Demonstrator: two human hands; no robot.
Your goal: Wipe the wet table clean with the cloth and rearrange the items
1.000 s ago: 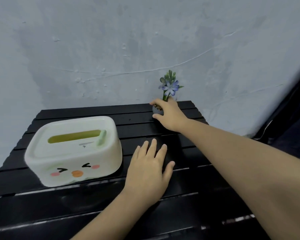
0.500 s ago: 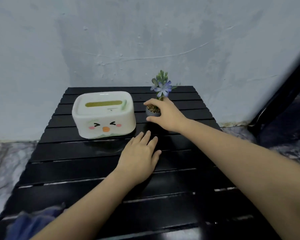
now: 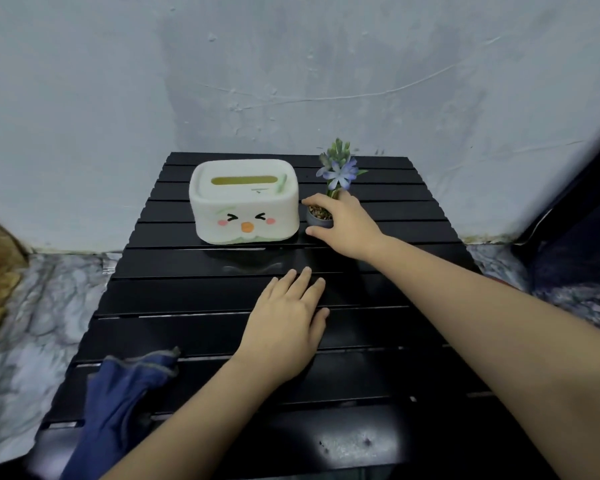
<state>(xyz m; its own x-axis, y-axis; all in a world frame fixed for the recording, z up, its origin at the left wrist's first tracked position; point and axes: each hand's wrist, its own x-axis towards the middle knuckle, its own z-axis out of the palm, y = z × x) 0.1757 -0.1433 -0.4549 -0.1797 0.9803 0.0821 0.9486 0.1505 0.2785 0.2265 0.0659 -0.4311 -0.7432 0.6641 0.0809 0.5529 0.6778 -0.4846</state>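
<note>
So the right hand is wrapped around the little grey flower pot, fingers curled round its far side and thumb on the near side, pot sitting on the slats just beside the tissue box. The left hand is flat on the table, palm down, fingers spread and holding nothing, near the middle.

What's changed: a second ago that pot was way back near the far edge by the wall, and half a second ago it was already closer to the box. Now it's parked nearly touching the box's right end. I'd say the rearranging bit is pretty much wrapping up, with both items grouped at the back. Can't tell if the hand is about to let go.

The blue cloth is lying crumpled at the near left corner, hanging partly off the edge, well apart from both hands. So wiping isn't happening right now.

The black slatted table looks glossy, with reflections under the box and a pale sheen patch at the near edge, maybe leftover wet, hard to say. Behind it is a scuffed, cracked bluish wall, with marbled flooring either side.
</note>
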